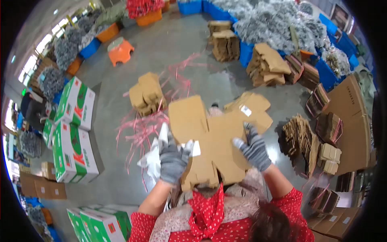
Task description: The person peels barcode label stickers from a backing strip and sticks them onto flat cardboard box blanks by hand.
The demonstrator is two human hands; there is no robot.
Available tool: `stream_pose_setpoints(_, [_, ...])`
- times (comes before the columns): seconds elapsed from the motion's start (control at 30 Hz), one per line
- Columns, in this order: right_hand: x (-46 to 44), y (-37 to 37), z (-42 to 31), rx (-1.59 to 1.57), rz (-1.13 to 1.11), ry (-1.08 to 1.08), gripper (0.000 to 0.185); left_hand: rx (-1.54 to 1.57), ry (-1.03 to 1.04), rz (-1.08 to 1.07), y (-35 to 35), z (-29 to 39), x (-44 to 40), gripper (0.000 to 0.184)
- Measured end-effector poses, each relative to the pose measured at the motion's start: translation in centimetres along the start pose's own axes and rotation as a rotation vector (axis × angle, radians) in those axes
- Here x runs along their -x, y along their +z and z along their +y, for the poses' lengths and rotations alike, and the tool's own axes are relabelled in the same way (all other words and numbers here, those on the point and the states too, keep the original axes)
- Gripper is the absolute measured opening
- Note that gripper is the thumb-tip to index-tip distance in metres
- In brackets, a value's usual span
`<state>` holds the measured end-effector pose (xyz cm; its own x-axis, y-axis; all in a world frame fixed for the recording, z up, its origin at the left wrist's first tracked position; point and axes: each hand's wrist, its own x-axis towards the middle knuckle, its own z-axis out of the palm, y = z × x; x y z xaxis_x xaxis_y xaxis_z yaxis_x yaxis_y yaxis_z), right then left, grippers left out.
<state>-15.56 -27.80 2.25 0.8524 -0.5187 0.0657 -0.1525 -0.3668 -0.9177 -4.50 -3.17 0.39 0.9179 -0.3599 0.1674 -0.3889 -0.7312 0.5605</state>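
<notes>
A flattened brown cardboard carton [219,135] lies across the person's lap, with flaps and slots along its edges. My left hand [174,161], in a grey striped glove, is at the carton's left side. Its fingers are closed around a white paper strip [163,135], and more white paper [152,161] hangs below. By the left thumb, a white label [196,148] shows on the carton. My right hand [256,150], gloved alike, rests at the carton's right side with thumb and fingers apart. Just beyond is another flattened carton [250,108] bearing a white label.
A small cardboard stack [147,93] and pink strapping [139,131] lie on the floor ahead. Green-and-white boxes [74,151] stand left. Bundled cardboard [300,139] lies right. An orange stool [120,50] and blue bins [246,52] of silvery material are farther off.
</notes>
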Motion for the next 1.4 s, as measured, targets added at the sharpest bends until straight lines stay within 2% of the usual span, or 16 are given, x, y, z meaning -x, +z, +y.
stream_pose_setpoints(0.03, [-0.5,0.6,1.1,-0.322,0.023,-0.113,0.040,0.084,-0.119,-0.099,0.1,-0.4,-0.1,0.076])
stream_pose_setpoints(0.13, [-3.9,-1.8,3.7,-0.421,0.239,-0.095,0.043,0.068,0.128,0.182,-1.4,-1.7,-0.8,0.067])
stream_pose_setpoints(0.2, [-7.4,-4.8,7.8,-0.489,0.416,0.020,0.043,0.307,-0.086,0.021,-2.6,-3.6,-0.9,0.061])
stream_pose_setpoints(0.27, [-10.4,-7.0,15.5,-0.412,0.636,0.126,0.043,0.364,-0.057,0.056,-4.1,-4.5,-1.7,0.059])
stream_pose_setpoints(0.33, [-12.4,-8.7,24.6,-0.243,0.598,0.167,0.045,0.459,-0.024,0.084,-5.3,-5.0,-1.7,0.055])
stream_pose_setpoints(0.37, [-12.7,-8.7,24.3,-0.244,0.594,0.154,0.045,0.463,-0.022,0.097,-5.9,-4.9,-1.7,0.055])
stream_pose_setpoints(0.47, [-12.3,-7.4,20.4,0.546,0.532,0.400,0.040,0.385,0.007,0.200,-7.6,-4.0,-2.6,0.054])
stream_pose_setpoints(0.57, [-11.2,-1.4,8.2,-0.141,0.148,-0.213,0.022,0.516,0.144,0.299,-6.7,-3.2,-5.0,0.051])
stream_pose_setpoints(0.63, [-7.8,3.4,-1.3,-0.350,-0.153,-0.356,0.018,0.583,0.216,0.342,-6.9,-0.9,-6.7,0.050])
stream_pose_setpoints(0.67, [-6.3,5.9,-4.1,-0.350,-0.152,-0.357,0.018,0.534,0.212,0.332,-7.6,1.3,-7.5,0.047])
stream_pose_setpoints(0.73, [-4.2,9.5,-8.1,-0.433,-0.156,-0.649,0.023,0.489,0.211,0.329,-9.1,4.3,-8.6,0.045])
stream_pose_setpoints(0.9, [-4.5,10.4,-10.7,-0.472,-0.257,-0.452,0.028,0.528,0.182,0.317,-12.2,7.1,-8.8,0.041])
stream_pose_setpoints(1.03, [-4.9,10.8,-10.8,-0.338,-0.156,-0.691,0.028,0.667,0.077,0.226,-12.5,6.4,-8.8,0.040])
stream_pose_setpoints(1.13, [-3.4,12.3,-11.5,-0.765,-0.174,-0.490,0.031,0.816,0.009,0.207,-12.0,5.8,-8.8,0.038])
stream_pose_setpoints(1.27, [-3.8,11.3,-12.1,-0.371,-0.130,-0.675,0.030,0.763,0.047,0.248,-12.3,5.8,-8.8,0.035])
stream_pose_setpoints(1.4, [-4.4,11.1,-12.3,-0.410,-0.146,-0.583,0.027,0.804,0.075,0.120,-13.9,6.6,-7.7,0.033])
